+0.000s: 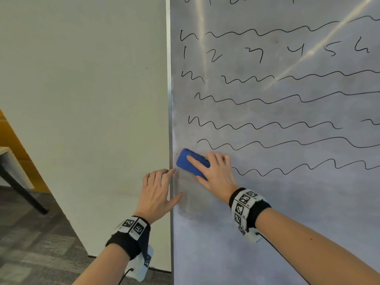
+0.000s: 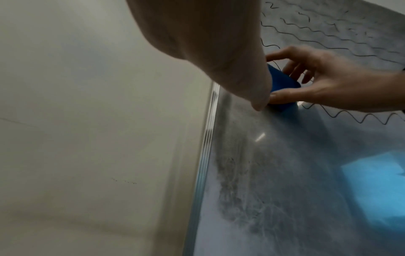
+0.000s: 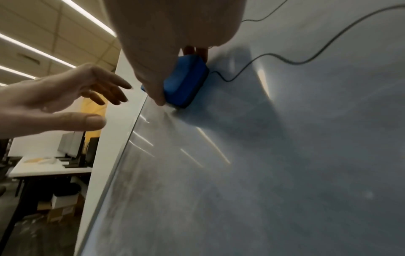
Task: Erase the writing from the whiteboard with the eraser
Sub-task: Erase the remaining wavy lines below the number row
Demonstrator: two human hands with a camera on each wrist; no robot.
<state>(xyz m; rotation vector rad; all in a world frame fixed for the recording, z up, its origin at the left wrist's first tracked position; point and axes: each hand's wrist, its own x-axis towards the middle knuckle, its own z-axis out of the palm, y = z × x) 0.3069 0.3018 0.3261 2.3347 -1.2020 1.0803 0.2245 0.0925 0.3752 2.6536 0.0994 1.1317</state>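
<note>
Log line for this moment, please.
right hand: grips eraser on whiteboard, lower left | left hand: open at frame | writing: mostly remaining

top writing (image 1: 236,0) cut off, eraser (image 1: 192,162) partly under right hand (image 1: 216,171)

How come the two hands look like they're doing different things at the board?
The right hand grips the blue eraser against the whiteboard; the left hand holds nothing. The right hand's fingers curl round the eraser, while the left hand's fingers are spread and relaxed. The right hand is over the board's surface; the left hand sits at its metal edge. Both wear black wristbands with square markers.
</note>
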